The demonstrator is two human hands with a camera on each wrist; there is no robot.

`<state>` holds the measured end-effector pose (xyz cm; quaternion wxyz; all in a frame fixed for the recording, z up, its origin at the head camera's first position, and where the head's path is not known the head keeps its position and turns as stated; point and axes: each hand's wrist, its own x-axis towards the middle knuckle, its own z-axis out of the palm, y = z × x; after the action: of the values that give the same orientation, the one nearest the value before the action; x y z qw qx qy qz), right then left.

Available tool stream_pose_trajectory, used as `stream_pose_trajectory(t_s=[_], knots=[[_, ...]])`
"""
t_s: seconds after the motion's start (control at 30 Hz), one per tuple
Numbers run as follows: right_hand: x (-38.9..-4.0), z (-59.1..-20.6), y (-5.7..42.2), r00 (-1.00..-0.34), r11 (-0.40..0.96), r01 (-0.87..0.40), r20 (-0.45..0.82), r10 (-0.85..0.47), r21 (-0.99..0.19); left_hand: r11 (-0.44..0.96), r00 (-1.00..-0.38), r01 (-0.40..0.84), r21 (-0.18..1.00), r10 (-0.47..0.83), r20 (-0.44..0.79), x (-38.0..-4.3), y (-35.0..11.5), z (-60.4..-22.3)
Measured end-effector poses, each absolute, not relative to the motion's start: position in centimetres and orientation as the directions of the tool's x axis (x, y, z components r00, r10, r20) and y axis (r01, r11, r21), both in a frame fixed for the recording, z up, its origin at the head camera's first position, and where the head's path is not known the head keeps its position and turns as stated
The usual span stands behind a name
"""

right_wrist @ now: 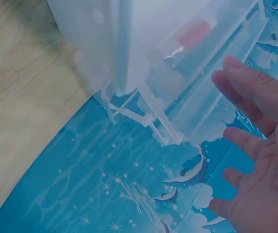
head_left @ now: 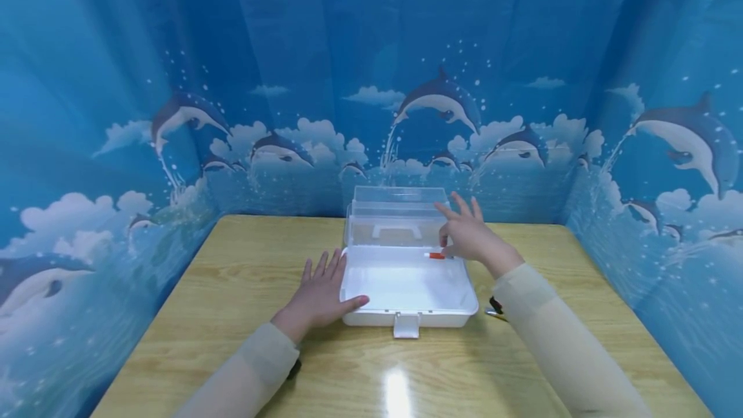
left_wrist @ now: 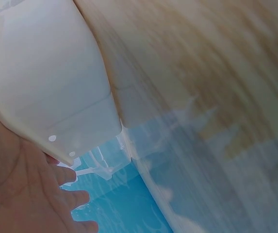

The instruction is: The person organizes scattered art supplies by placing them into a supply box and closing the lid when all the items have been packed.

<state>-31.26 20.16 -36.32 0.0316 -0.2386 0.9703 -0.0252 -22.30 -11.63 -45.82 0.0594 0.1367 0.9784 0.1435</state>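
Head view: my left hand [head_left: 321, 290] braces the open storage box [head_left: 406, 289], fingers flat; my right hand [head_left: 473, 237], fingers spread, hovers beside the red-capped tube [head_left: 435, 255], to be pinched next.

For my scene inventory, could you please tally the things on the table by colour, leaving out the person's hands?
White or clear: 1, the open plastic box with its raised lid
Orange-red: 1, the small tube at the box's far right edge
Dark: 1, a small object partly hidden by the right sleeve, too hidden to identify
Total: 3
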Motion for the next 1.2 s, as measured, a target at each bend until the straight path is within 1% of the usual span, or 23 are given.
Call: stream_pose_trajectory(t_s=[0.3,0.53,0.8,1.03,1.2], knots=[[-30.0,-35.4,21.2,-0.891,0.89,-0.453,-0.023,-0.454,-0.047,0.916,-0.953,0.257,0.308,0.292,-0.075,-21.9,-11.5,-45.9],[-28.9,-35.2,22.4,-0.896,0.894,-0.441,-0.015,-0.444,-0.084,0.917,-0.952,0.258,0.304,0.294,-0.08,-22.1,-11.5,-45.9],[-28.1,-35.5,23.9,-0.899,0.895,-0.437,0.024,-0.437,-0.086,0.919,-0.954,0.256,0.298,0.291,-0.078,-22.4,-11.7,-46.3],[-27.5,-35.7,25.1,-0.91,0.907,-0.413,0.008,-0.414,-0.085,0.919,-0.955,0.253,0.303,0.288,-0.074,-22.3,-11.7,-45.8],[-26.9,-36.0,26.0,-0.913,0.909,-0.403,-0.014,-0.407,-0.107,0.919,-0.954,0.255,0.3,0.29,-0.077,-22.3,-11.7,-45.7]])
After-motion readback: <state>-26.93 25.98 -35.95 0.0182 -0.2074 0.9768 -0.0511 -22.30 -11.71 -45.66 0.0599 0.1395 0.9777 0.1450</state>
